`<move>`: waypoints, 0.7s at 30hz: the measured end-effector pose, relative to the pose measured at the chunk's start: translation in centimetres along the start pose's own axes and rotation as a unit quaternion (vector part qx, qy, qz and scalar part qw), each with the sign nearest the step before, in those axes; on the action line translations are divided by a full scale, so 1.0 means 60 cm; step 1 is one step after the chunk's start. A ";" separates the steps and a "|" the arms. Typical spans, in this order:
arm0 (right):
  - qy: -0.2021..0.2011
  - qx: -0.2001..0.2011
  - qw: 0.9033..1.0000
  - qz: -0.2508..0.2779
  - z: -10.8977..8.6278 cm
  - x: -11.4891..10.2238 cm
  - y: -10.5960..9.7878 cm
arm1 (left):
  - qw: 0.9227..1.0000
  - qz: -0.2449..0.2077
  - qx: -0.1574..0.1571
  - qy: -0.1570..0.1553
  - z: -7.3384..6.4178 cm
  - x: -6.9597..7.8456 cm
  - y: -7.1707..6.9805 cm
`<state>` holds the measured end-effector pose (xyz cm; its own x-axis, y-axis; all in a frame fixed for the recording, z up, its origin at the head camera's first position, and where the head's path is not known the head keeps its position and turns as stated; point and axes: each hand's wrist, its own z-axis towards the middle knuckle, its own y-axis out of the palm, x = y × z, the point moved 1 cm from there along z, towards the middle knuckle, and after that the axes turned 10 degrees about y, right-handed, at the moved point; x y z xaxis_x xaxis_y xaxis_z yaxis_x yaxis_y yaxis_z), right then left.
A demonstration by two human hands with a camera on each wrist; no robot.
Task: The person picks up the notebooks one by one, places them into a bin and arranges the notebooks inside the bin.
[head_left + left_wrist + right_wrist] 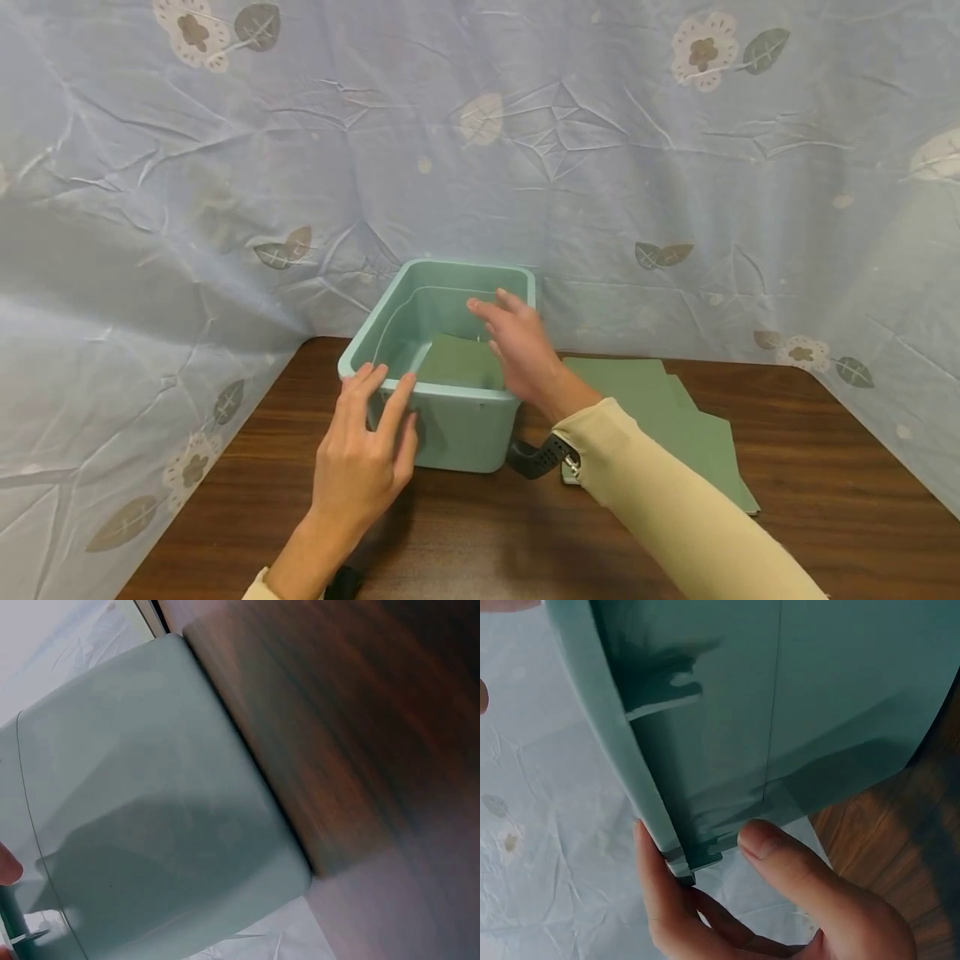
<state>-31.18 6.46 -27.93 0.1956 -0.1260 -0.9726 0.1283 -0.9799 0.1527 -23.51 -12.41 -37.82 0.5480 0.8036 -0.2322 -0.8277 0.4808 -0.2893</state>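
A pale green plastic bin (465, 429) stands on the table, with a flat sage-green sheet (461, 360) lying inside it. My left hand (363, 450) is at the bin's front left corner. Its fingertips touch the rim, and its thumb lies near the front wall, as the right wrist view shows of this left hand (757, 907). Over the bin's right side is my right hand (521, 354), its fingers extended and nothing between them. The left wrist view is mostly filled by the bin's wall (165, 765), with a fingertip (9, 866) at the left edge.
Several sage-green sheets (637, 387) lie overlapping on the table to the right of the bin. The dark wooden table (247, 500) meets a crumpled, flower-printed curtain (562, 167) at the back and sides. A black wrist camera mount (536, 458) hangs under the right wrist.
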 end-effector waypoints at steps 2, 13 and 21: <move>-0.006 -0.008 1.000 0.005 -0.002 0.000 0.000 | 1.000 0.001 -0.002 -0.002 0.000 0.000 -0.001; -0.049 -0.056 0.997 0.024 -0.012 0.003 -0.008 | 1.000 0.002 -0.005 -0.002 0.001 0.002 -0.001; -0.232 -0.079 0.963 -0.111 -0.032 0.009 -0.004 | 1.000 -0.001 -0.007 -0.005 -0.001 0.001 -0.002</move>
<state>-29.27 6.94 -28.17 -0.3042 -0.0077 -0.9526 0.2713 -0.9593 -0.0789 -23.36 -12.43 -37.88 0.5480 0.8064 -0.2225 -0.8250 0.4770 -0.3031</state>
